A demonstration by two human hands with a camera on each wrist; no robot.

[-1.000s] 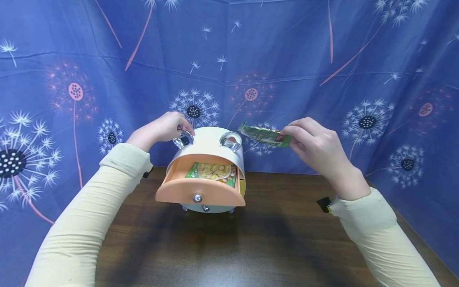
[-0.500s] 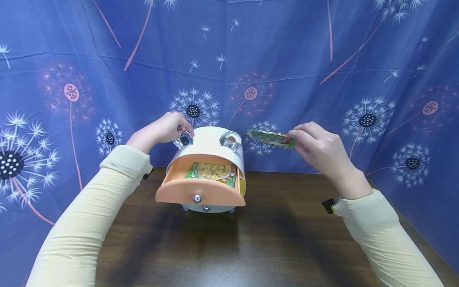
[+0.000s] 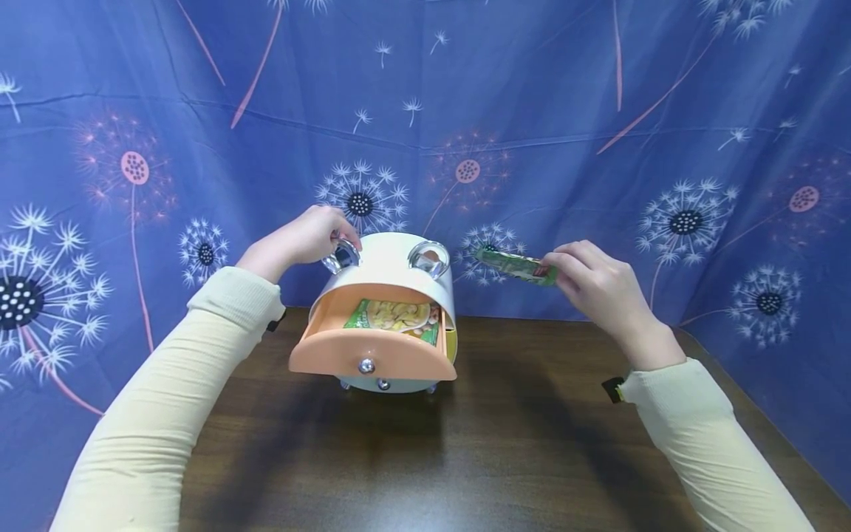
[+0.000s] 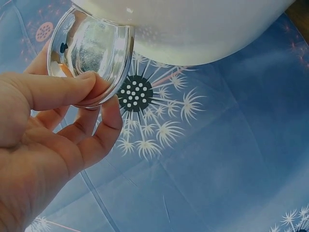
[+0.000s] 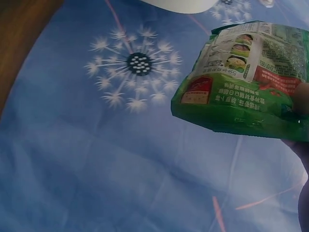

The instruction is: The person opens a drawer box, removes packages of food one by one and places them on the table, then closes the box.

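A white rounded box (image 3: 385, 255) with two silver ear-like cups on top stands on the table, its peach drawer (image 3: 379, 355) pulled out. Inside the drawer lies a green food packet (image 3: 399, 316) with a picture of a yellow dish. My left hand (image 3: 306, 235) pinches the left silver cup (image 4: 94, 48) between thumb and fingers. Off to the right, my right hand (image 3: 598, 288) holds a second green packet (image 5: 241, 77) in the air by one end. Small printed pictures and text cover that packet's visible face in the right wrist view.
A brown wooden table (image 3: 505, 443) carries the box. Behind it and along both sides hangs a blue curtain (image 3: 532, 89) with dandelion prints. The box's lower front has another silver knob (image 3: 383, 384) under the open drawer.
My right hand has moved right and slightly down with the green packet, away from the box. The left hand keeps its place on the silver cup, and the drawer stays out.
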